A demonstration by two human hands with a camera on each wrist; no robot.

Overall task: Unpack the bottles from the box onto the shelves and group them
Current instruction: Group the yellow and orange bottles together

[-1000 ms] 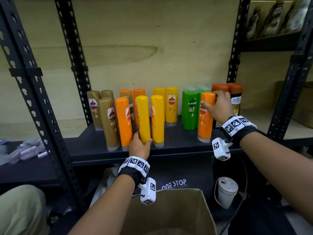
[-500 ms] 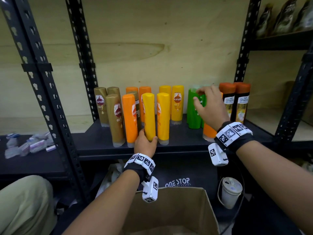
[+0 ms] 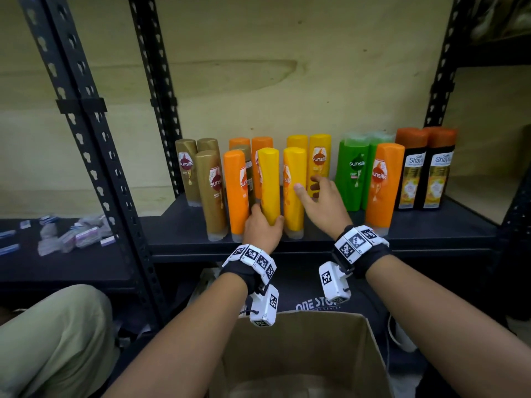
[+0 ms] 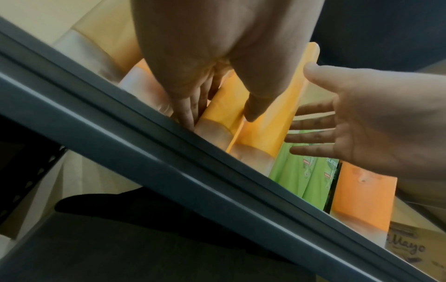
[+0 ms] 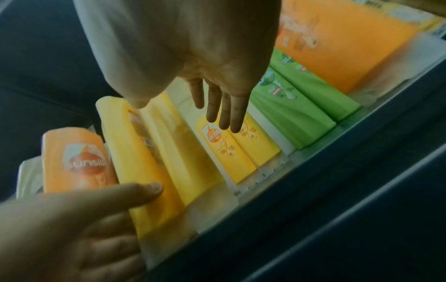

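I am gripping the front yellow bottle (image 3: 269, 185) low down with my left hand (image 3: 263, 229), thumb on one side and fingers curled round the other, and it is standing on the shelf (image 3: 431, 234) between an orange bottle (image 3: 235, 191) and a second yellow one (image 3: 293, 191). My right hand (image 3: 321, 202) is reaching in with its fingers straight and spread, holding nothing, just beside that second yellow one.

To do this well, I am thinking I should slide the yellows together by their bases, not their tops, since they are tall and narrow and would likely tip into their neighbours. The stray orange bottle (image 3: 383, 182) by the green pair (image 3: 355, 173) probably belongs with the other oranges.

The shelf is a dark board in a black slotted frame, backed by pale plywood. Brown bottles (image 3: 211, 193) are standing at the left, two dark-labelled ones (image 3: 425, 170) at the right. The box (image 3: 301, 354) is sitting open below me.
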